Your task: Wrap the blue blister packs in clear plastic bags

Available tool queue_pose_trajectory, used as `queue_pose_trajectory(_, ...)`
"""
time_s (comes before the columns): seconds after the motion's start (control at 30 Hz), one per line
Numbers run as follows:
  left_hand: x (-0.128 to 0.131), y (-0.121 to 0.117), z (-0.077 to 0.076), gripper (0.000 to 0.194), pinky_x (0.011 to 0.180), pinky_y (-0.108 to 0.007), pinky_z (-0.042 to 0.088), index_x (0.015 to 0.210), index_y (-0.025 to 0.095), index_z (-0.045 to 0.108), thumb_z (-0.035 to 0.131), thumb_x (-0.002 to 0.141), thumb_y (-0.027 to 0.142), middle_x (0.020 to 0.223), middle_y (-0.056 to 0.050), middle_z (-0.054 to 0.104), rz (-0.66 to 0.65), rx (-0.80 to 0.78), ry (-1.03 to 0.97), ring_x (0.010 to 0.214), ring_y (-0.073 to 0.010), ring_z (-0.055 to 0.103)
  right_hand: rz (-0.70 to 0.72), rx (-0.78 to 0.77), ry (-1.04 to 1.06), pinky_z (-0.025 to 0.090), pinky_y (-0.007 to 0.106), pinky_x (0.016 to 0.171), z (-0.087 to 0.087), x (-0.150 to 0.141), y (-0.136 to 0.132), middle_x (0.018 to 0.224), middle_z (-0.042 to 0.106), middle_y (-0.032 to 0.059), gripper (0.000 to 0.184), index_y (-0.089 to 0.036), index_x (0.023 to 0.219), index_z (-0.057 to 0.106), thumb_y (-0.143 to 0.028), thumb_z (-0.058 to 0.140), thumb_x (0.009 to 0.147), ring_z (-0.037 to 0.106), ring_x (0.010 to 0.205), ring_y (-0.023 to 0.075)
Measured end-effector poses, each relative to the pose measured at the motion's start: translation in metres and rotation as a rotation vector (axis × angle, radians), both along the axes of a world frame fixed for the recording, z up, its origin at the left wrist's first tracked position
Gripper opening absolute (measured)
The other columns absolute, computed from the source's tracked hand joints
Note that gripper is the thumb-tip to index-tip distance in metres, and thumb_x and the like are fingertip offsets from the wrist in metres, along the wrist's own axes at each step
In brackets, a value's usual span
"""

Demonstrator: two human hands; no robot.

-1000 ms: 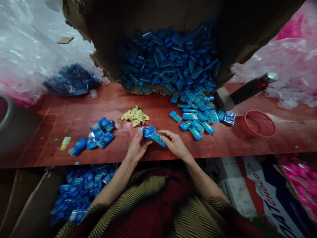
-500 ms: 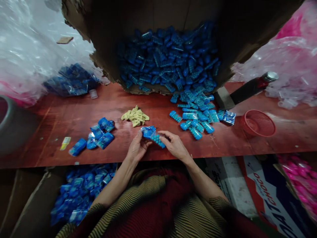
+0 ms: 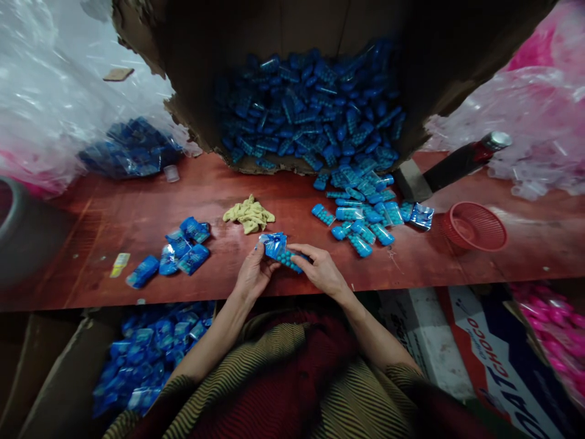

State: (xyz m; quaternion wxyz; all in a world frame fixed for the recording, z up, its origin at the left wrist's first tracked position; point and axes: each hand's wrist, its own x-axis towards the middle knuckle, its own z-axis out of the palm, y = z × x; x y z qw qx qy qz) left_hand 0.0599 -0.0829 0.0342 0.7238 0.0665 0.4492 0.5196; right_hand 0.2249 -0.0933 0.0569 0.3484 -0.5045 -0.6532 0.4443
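Between thumb and fingers, my left hand (image 3: pixel 255 272) grips a shiny blue printed wrapper (image 3: pixel 274 244) near the table's front edge. My right hand (image 3: pixel 320 268) closes on a small clear bottle of turquoise balls (image 3: pixel 287 260), its blue end toward my right fingers. The bottle's other end meets the wrapper; whether it is inside cannot be told. Beyond my hands lies a crumpled yellow cloth (image 3: pixel 249 214). Left of them are several blue packets (image 3: pixel 194 258). A loose pile of similar bottles (image 3: pixel 361 213) lies on the right.
A torn cardboard box (image 3: pixel 192 116) full of bottles opens toward me. A red basket (image 3: pixel 475 227) and a dark flask (image 3: pixel 466 164) stand right on the red table (image 3: pixel 265 183). A grey bucket (image 3: pixel 27 238) is left. Below the edge sits a box of blue pieces (image 3: pixel 150 353).
My right hand has shifted slightly left, its fingers closing further over the bottle's blue end. The bottle and wrapper are closer together. The rest looks the same.
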Motion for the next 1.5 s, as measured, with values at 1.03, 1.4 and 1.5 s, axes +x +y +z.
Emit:
queue_pose_trajectory(1.03,0.007,-0.003,0.001,0.019,0.066,-0.027,0.053,0.077,0.014,0.061,0.075,0.067,0.023,0.067,-0.001,0.069,-0.007,-0.037,0.093,0.059,-0.0123,0.063,-0.14,0.154,-0.106,0.048,0.03,0.087,-0.023,-0.024,-0.014,0.104,0.068,0.0061,0.024,-0.021,0.108,0.063,-0.029,0.054,0.087,0.063,0.096,0.0195)
queue_pose_trajectory(1.4,0.019,0.0,0.006,0.014,0.062,-0.022,0.051,0.074,0.012,0.063,0.075,0.068,0.019,0.069,-0.003,0.069,0.014,-0.119,-0.019,0.06,-0.0111,0.062,-0.268,0.161,-0.128,0.049,0.032,0.084,-0.03,-0.039,-0.018,0.1,0.068,0.0111,0.024,-0.015,0.103,0.062,-0.028,0.05,0.087,0.064,0.093,0.0208)
queue_pose_trajectory(1.5,0.019,-0.001,0.006,0.015,0.062,-0.021,0.05,0.073,0.012,0.064,0.076,0.066,0.017,0.069,-0.002,0.069,-0.026,-0.07,-0.063,0.061,-0.0105,0.062,-0.296,-0.019,0.148,0.052,0.028,0.07,-0.035,-0.039,-0.016,0.09,0.068,0.006,0.023,-0.016,0.098,0.06,-0.033,0.055,0.083,0.064,0.077,0.0164)
